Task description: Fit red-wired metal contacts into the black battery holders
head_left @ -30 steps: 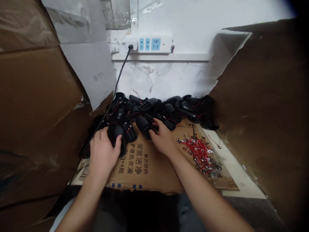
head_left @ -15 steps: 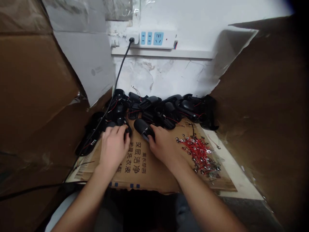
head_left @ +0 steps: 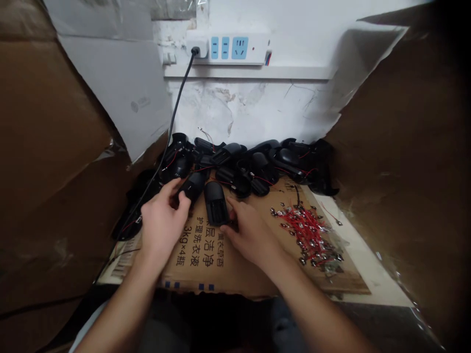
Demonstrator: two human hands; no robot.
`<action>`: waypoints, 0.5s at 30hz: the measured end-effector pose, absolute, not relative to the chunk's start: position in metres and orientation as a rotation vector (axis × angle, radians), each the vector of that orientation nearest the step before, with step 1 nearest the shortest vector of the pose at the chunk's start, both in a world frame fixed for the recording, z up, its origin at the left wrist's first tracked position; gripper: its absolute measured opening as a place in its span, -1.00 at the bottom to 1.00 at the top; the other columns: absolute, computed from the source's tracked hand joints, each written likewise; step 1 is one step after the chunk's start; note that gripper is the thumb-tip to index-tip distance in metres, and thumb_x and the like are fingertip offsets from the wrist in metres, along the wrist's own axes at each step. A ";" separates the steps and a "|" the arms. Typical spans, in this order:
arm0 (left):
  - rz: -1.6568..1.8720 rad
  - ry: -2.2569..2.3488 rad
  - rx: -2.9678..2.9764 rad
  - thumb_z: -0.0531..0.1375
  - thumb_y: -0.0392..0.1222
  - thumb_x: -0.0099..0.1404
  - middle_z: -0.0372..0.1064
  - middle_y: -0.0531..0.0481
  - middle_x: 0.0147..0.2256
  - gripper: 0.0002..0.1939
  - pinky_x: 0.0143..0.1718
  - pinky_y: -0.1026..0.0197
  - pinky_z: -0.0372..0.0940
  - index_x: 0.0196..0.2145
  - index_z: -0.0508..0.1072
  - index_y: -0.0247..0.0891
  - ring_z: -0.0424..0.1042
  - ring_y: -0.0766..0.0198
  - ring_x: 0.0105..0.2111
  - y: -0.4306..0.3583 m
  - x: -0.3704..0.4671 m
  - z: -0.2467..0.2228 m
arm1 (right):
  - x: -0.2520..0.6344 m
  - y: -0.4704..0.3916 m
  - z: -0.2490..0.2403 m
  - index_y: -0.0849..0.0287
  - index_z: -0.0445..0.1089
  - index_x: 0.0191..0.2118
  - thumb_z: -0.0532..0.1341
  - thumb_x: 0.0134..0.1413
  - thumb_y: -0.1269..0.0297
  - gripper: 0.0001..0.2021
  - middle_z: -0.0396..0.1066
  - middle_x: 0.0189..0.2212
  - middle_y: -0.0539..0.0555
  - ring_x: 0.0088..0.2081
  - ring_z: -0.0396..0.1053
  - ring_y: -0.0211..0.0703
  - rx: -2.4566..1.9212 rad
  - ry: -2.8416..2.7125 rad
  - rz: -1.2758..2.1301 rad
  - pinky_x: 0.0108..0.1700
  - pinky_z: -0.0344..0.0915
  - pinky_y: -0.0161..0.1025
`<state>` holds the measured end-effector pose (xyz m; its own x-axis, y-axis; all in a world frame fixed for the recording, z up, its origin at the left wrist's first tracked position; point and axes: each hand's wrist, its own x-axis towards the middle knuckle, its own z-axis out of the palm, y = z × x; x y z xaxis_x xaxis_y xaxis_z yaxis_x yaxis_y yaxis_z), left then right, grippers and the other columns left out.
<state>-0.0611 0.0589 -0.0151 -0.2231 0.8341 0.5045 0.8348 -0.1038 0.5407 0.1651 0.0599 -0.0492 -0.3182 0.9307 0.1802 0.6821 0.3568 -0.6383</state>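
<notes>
My left hand (head_left: 162, 215) has its thumb and fingers closed around the sides of a black plastic shell (head_left: 193, 187), a rounded, elongated casing that lies tilted near the pile. Just right of it, a second black casing (head_left: 217, 203) rests on the cardboard sheet with a slotted recess facing up. My right hand (head_left: 247, 229) grips this casing at its right edge, thumb low and index finger higher; the other fingers are partly hidden. Behind both hands runs a heap of similar black casings (head_left: 261, 166), several with thin red wires.
A tangle of red wires with small metal contacts (head_left: 307, 233) lies on the right of the printed cardboard sheet (head_left: 235, 274). A black cable (head_left: 176, 108) hangs from the white power strip (head_left: 253, 49) down the left side. Cardboard walls (head_left: 397, 162) stand on both sides.
The right-hand casing has turned more upright, and its slotted recess now shows. My left hand has shifted slightly left, and a casing is now visible in its grasp. The view has moved slightly.
</notes>
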 end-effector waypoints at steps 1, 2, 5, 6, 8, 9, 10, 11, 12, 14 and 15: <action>-1.352 -2.159 -1.941 0.21 -0.05 0.46 0.69 -0.09 -0.14 -0.55 -0.09 0.06 0.44 0.23 0.59 -0.15 0.61 0.05 -0.30 0.056 -0.062 -0.013 | 0.163 0.060 -0.049 0.29 0.24 0.46 0.36 0.24 0.38 -0.30 0.52 0.01 0.27 0.05 0.46 0.20 -1.398 -2.093 0.622 0.12 0.44 0.16; -1.383 -2.203 -1.936 0.24 -0.05 0.43 0.69 -0.07 -0.14 -0.55 -0.14 0.08 0.44 0.22 0.60 -0.13 0.60 0.09 -0.35 0.054 -0.063 -0.012 | 0.162 0.059 -0.049 0.30 0.22 0.47 0.35 0.24 0.39 -0.29 0.51 0.02 0.28 0.05 0.46 0.21 -1.396 -2.088 0.626 0.12 0.45 0.17; -1.298 -2.212 -2.033 0.31 -0.01 0.36 0.68 -0.12 -0.02 -0.55 -0.20 0.07 0.45 0.16 0.65 -0.11 0.58 0.11 -0.40 0.046 -0.065 -0.012 | 0.159 0.059 -0.045 0.22 0.13 0.52 0.34 0.24 0.39 -0.22 0.50 0.04 0.27 0.03 0.48 0.20 -1.377 -2.070 0.665 0.12 0.47 0.19; -1.252 -2.209 -2.099 0.30 0.01 0.37 0.69 -0.13 -0.02 -0.58 -0.22 0.06 0.45 0.12 0.67 -0.12 0.58 0.09 -0.41 0.043 -0.066 -0.013 | 0.160 0.059 -0.043 0.19 0.11 0.54 0.34 0.24 0.38 -0.20 0.49 0.06 0.27 0.05 0.48 0.20 -1.376 -2.072 0.672 0.13 0.47 0.19; -1.216 -2.242 -2.212 0.22 0.03 0.43 0.71 -0.13 -0.09 -0.62 -0.28 0.06 0.44 0.06 0.69 -0.12 0.60 0.07 -0.44 0.040 -0.069 -0.016 | 0.169 0.058 -0.038 0.19 0.12 0.53 0.33 0.25 0.34 -0.21 0.45 0.12 0.30 0.10 0.46 0.25 -1.414 -2.081 0.606 0.16 0.46 0.21; -1.216 -2.272 -2.233 0.18 0.02 0.46 0.72 -0.12 -0.13 -0.62 -0.30 0.06 0.44 0.06 0.68 -0.12 0.61 0.07 -0.46 0.039 -0.072 -0.017 | 0.177 0.058 -0.036 0.22 0.17 0.51 0.32 0.25 0.33 -0.25 0.44 0.14 0.33 0.13 0.43 0.29 -1.456 -2.092 0.516 0.18 0.44 0.23; -1.223 -2.301 -2.222 0.15 0.01 0.48 0.72 -0.11 -0.17 -0.61 -0.31 0.06 0.44 0.07 0.67 -0.12 0.62 0.06 -0.47 0.039 -0.074 -0.017 | 0.187 0.057 -0.035 0.25 0.24 0.47 0.31 0.25 0.31 -0.30 0.43 0.14 0.35 0.15 0.40 0.34 -1.513 -2.100 0.391 0.19 0.42 0.26; -1.232 -2.319 -2.191 0.14 0.01 0.48 0.72 -0.11 -0.18 -0.61 -0.31 0.07 0.44 0.08 0.66 -0.13 0.63 0.06 -0.46 0.039 -0.077 -0.018 | 0.199 0.057 -0.034 0.27 0.33 0.41 0.30 0.24 0.31 -0.36 0.43 0.12 0.38 0.16 0.38 0.39 -1.583 -2.104 0.243 0.19 0.40 0.30; -1.245 -2.326 -2.162 0.16 0.01 0.47 0.72 -0.11 -0.18 -0.61 -0.31 0.07 0.44 0.09 0.65 -0.13 0.64 0.06 -0.45 0.039 -0.079 -0.018 | 0.213 0.056 -0.035 0.28 0.42 0.34 0.31 0.22 0.29 -0.42 0.45 0.09 0.39 0.14 0.36 0.45 -1.659 -2.104 0.095 0.17 0.38 0.35; -1.261 -2.319 -2.162 0.24 0.05 0.42 0.71 -0.13 -0.13 -0.60 -0.31 0.08 0.45 0.09 0.63 -0.14 0.64 0.07 -0.41 0.039 -0.079 -0.019 | 0.241 0.056 -0.038 0.22 0.57 0.15 0.34 0.17 0.21 -0.56 0.49 0.03 0.42 0.10 0.35 0.54 -1.831 -2.082 -0.113 0.08 0.34 0.42; -1.266 -2.305 -2.196 0.27 0.06 0.40 0.70 -0.13 -0.08 -0.58 -0.31 0.09 0.45 0.11 0.62 -0.13 0.64 0.08 -0.40 0.039 -0.078 -0.019 | 0.254 0.056 -0.041 0.16 0.63 0.04 0.35 0.17 0.17 -0.65 0.52 -0.01 0.41 0.07 0.36 0.55 -1.904 -2.073 -0.153 0.04 0.33 0.41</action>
<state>-0.0785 0.0393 -0.0191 -0.1545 0.9490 0.2749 0.7413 -0.0726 0.6673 0.2541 0.0565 -0.0414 -0.0594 0.9505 0.3050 0.9850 0.1054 -0.1368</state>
